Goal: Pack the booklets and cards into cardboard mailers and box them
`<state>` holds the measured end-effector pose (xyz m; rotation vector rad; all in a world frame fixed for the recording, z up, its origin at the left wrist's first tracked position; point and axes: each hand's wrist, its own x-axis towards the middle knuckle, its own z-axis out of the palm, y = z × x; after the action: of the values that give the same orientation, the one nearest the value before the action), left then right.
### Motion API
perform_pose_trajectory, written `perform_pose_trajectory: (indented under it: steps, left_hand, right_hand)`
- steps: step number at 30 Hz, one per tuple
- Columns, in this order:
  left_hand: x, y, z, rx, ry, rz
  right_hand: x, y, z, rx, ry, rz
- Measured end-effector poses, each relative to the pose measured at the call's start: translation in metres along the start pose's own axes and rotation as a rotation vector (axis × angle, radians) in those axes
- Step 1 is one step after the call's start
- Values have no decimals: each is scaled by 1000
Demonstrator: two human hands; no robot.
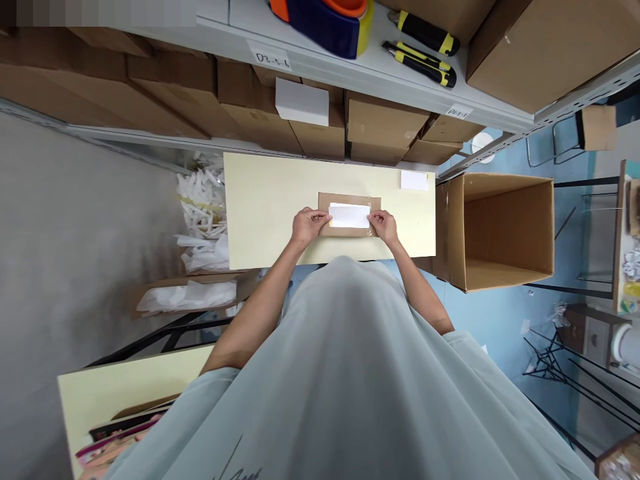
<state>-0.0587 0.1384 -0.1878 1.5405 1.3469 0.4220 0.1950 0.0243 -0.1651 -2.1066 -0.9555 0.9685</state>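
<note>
A flat brown cardboard parcel (pixel 345 198) lies on the pale yellow table (pixel 270 200), with shiny clear tape near its right end. Over it is a white paper label (pixel 350 215), seemingly with another white edge showing just behind its top. My left hand (pixel 306 225) pinches the label's left end, thumb and fingers together. At the opposite end, my right hand (pixel 384 225) grips the label the same way. Whether the label is stuck down or just above the cardboard, I cannot tell. Another white label (pixel 414 180) rests near the table's back right corner.
Beyond the table, a grey shelf (pixel 310 63) carries a tape dispenser (pixel 333 27) and box cutters (pixel 423 50). Cardboard boxes (pixel 385 123) stand beneath it. A large open carton (pixel 507 227) adjoins the table's right end; white packing material (pixel 203 200) is heaped at the left.
</note>
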Motion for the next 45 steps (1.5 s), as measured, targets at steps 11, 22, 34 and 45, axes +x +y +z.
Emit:
perform_pose_trajectory:
  steps: [11, 22, 34, 45]
  left_hand:
    - [-16, 8, 1, 148, 23, 82]
    - [-11, 20, 15, 297, 96, 24]
    - [-35, 38, 46, 442, -278, 518]
    - [-41, 29, 45, 584, -246, 406]
  right_hand:
    - [-7, -2, 1, -196, 4, -89]
    - [3, -9, 13, -309, 65, 41]
    - [-28, -18, 31, -621, -173, -453]
    - [-31, -16, 35, -672, -191, -389]
